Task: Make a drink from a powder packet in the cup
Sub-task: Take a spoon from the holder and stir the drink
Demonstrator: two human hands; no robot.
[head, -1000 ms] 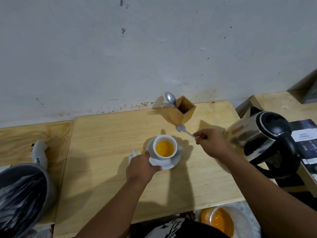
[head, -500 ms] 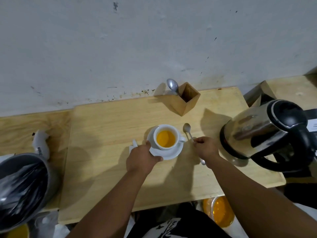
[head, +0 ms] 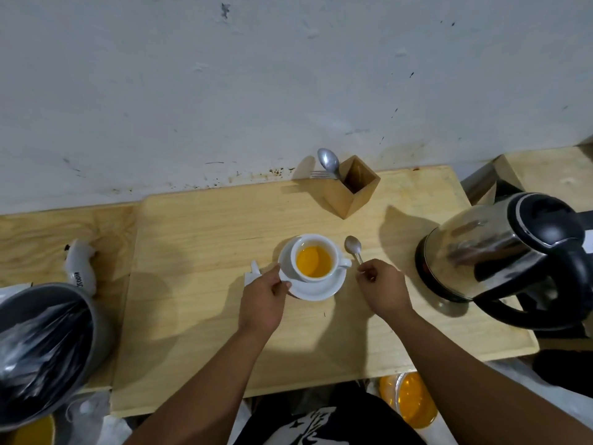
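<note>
A white cup (head: pixel 316 252) filled with orange drink stands on a white saucer (head: pixel 321 289) in the middle of the wooden table (head: pixel 199 284). My left hand (head: pixel 263 300) pinches the saucer's left rim. My right hand (head: pixel 383 287) grips the handle of a metal spoon (head: pixel 353 247), whose bowl lies low over the table just right of the cup. A torn white packet (head: pixel 252 274) pokes out from behind my left hand.
A steel and black kettle (head: pixel 500 252) stands at the right. A wooden holder (head: pixel 351 187) with a spoon and fork is at the back by the wall. A lined grey bin (head: pixel 45 342) and a white device (head: pixel 80 268) are left. An orange-filled container (head: pixel 409 399) sits below the table edge.
My right hand has brought the spoon down from above the table to the spot right of the cup. My left hand stays on the saucer.
</note>
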